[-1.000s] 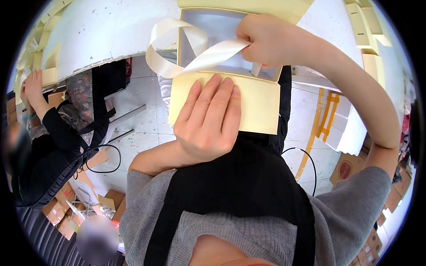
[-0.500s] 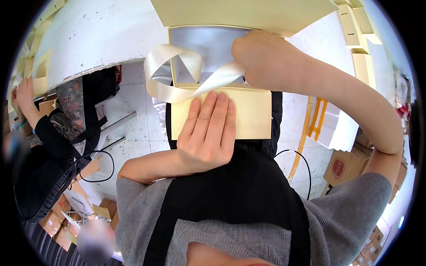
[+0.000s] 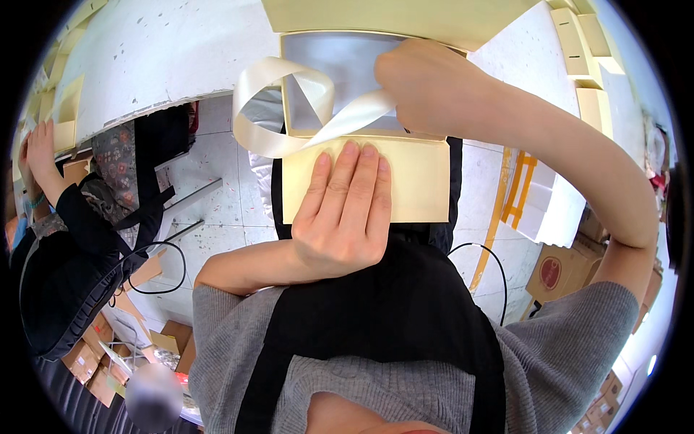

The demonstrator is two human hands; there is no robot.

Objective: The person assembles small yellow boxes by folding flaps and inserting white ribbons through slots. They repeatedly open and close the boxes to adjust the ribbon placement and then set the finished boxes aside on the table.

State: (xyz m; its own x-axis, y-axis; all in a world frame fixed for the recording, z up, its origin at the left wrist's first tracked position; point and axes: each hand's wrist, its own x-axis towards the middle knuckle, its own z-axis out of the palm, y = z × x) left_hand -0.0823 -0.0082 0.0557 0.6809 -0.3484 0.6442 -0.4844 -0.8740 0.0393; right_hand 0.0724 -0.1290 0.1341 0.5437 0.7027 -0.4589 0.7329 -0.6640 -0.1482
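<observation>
A pale yellow box (image 3: 419, 181) stands before me with its lid (image 3: 405, 14) raised at the far side, showing a pale grey inside. Flat against the near face of the box lies my left hand (image 3: 340, 224), fingers stretched out. A cream satin ribbon (image 3: 354, 118) curls in a wide loop at the box's left and runs past my left fingertips. Its right end goes into my right hand (image 3: 426, 87), which is closed over the box opening. The back of that hand hides its fingertips.
Beyond the box stretches a worn white table (image 3: 181, 43). Yellow boxes (image 3: 594, 108) stand at the far right, with cardboard cartons (image 3: 560, 271) below. At the left, another person's hand (image 3: 42, 152) is by a yellow box (image 3: 69, 116). A black cable (image 3: 499, 264) hangs on the right.
The box has shifted slightly away and to the right, with my left hand still on it. My right hand has moved a little farther away, keeping the ribbon.
</observation>
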